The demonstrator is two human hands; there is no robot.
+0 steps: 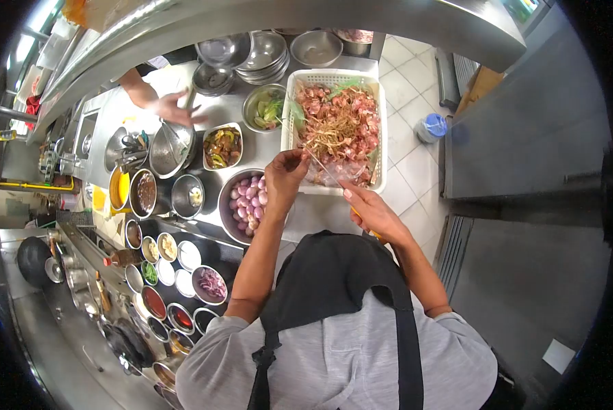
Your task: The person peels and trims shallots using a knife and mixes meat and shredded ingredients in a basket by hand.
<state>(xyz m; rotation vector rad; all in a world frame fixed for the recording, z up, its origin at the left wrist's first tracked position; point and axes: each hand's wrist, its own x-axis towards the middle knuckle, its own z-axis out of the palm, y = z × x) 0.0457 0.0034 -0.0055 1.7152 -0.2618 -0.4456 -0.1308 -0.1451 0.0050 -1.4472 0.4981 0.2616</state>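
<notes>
My right hand [373,213] is closed around a knife [325,168] with a yellow handle. Its thin blade points up and left toward my left hand [287,171]. The fingers of that hand are pinched together near the blade's tip; what they hold is too small to make out. Both hands are over the near edge of a white plastic basket [382,167]. Inside lie chunks of raw meat [358,113], topped by a tangle of thin brown root-like strands [325,130]. Clear plastic film [341,172] shows at the near end. Left of my left forearm is a bowl of peeled shallots [246,201].
Beyond the basket stand stacked metal bowls [264,55]. A bowl of green vegetables [264,108] and a square dish [222,147] are to the left. Another person's hand [173,109] is blurred there. Several seasoning containers [166,246] line the left. A blue-lidded bucket [431,128] stands on the floor.
</notes>
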